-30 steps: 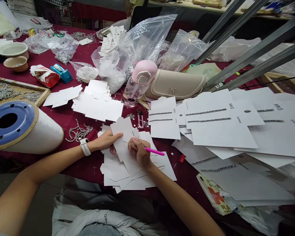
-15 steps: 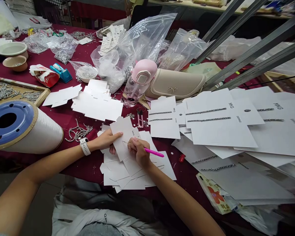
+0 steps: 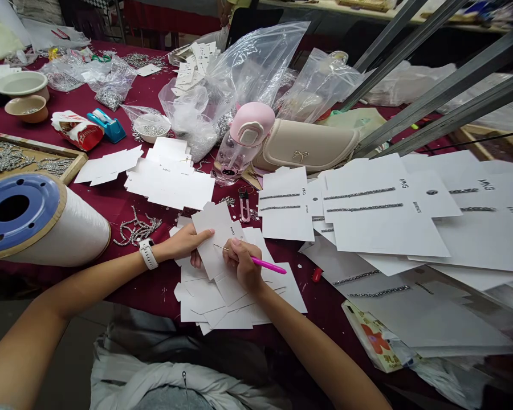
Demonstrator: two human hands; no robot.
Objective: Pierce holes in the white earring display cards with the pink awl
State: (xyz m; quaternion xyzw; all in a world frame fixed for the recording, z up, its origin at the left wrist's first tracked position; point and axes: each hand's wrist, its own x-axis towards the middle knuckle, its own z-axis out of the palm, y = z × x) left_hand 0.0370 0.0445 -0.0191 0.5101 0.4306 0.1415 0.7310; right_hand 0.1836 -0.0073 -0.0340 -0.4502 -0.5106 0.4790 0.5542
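Note:
My left hand (image 3: pixel 187 244), a white watch on its wrist, grips the left edge of a white card (image 3: pixel 216 230) printed "MNG", thumb on top and fingers underneath. Closed around a pink-handled tool with a thin metal tip (image 3: pixel 268 265), my right hand (image 3: pixel 242 263) rests over the same card. The tool's tip lies at the card's face; whether it pierces the card I cannot tell. Beneath both hands spreads a loose pile of white cards (image 3: pixel 284 296), some with thin lines on them. Left of the pile lies a heap of silver chains (image 3: pixel 137 229).
A large thread spool (image 3: pixel 81 222) stands at the left. Cards with paired chains (image 3: pixel 380 228) overlap at the right. Beyond my hands are a pink bottle (image 3: pixel 250 128), a cream bag (image 3: pixel 308 145), a pink cutter (image 3: pixel 244 206) and clear plastic bags (image 3: pixel 256 62). Metal bars slant across the upper right.

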